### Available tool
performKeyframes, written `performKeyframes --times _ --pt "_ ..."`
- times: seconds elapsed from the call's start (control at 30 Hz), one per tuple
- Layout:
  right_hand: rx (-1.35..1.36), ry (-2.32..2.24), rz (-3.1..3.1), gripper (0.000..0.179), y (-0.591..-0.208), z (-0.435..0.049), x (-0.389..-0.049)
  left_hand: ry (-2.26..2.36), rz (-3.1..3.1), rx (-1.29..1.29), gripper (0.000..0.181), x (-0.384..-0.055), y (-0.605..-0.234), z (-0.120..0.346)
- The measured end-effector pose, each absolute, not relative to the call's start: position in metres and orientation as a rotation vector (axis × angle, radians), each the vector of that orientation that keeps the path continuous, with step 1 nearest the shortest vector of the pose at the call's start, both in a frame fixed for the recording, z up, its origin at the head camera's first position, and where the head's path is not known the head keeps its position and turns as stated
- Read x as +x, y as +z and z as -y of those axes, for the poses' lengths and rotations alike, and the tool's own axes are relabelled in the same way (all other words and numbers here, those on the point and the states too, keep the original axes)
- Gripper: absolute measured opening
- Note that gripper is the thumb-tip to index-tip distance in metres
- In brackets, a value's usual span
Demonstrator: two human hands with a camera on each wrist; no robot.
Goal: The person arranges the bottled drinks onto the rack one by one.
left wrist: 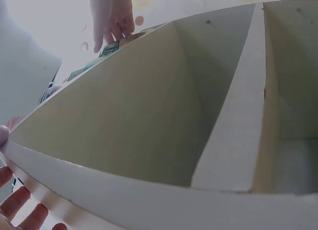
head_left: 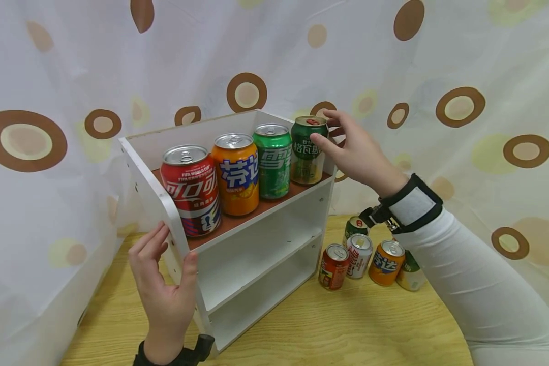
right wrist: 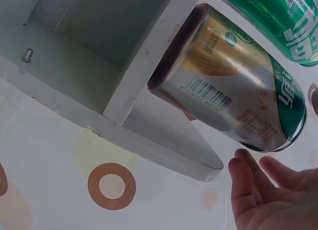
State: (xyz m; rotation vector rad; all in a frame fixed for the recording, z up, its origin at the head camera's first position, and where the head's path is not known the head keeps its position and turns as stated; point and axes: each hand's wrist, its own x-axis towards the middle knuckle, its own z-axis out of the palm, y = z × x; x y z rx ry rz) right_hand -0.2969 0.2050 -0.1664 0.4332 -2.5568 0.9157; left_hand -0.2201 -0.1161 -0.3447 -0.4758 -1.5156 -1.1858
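On the top level of a white shelf unit (head_left: 256, 241) stand a red cola can (head_left: 191, 190), an orange soda can (head_left: 236, 175), a green soda can (head_left: 272, 162) and a green-and-gold can (head_left: 308, 151), all upright. My right hand (head_left: 363, 152) is beside the green-and-gold can, thumb in front and fingers behind. In the right wrist view a small gap shows between these fingertips (right wrist: 242, 163) and the can. At the unit's near left side is my left hand (head_left: 166, 284), its fairly straight fingers along the outer panel and its thumb near the front edge.
Several more cans stand on the wooden table (head_left: 347, 325) right of the unit: a red can (head_left: 334, 268), a white can (head_left: 359, 256), an orange can (head_left: 386, 263) and partly hidden green ones. A dotted curtain (head_left: 283, 51) hangs behind the unit.
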Motion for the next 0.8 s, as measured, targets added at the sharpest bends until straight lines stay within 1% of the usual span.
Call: performKeyframes --times 0.2,0.5,0.8 --pt "0.332 0.924 2.49 0.061 -0.163 -0.2 -0.294 -1.187 1.516 -0.476 0.066 -0.22 -0.344 0.115" --pt "0.308 0.826 2.557 0.075 -0.162 -0.191 -0.298 -1.185 1.533 -0.468 0.065 -0.22 -0.345 0.116" --pt "0.316 0.8 2.52 0.069 -0.17 -0.188 -0.304 -1.185 1.542 -0.467 0.065 -0.219 -0.345 0.116"
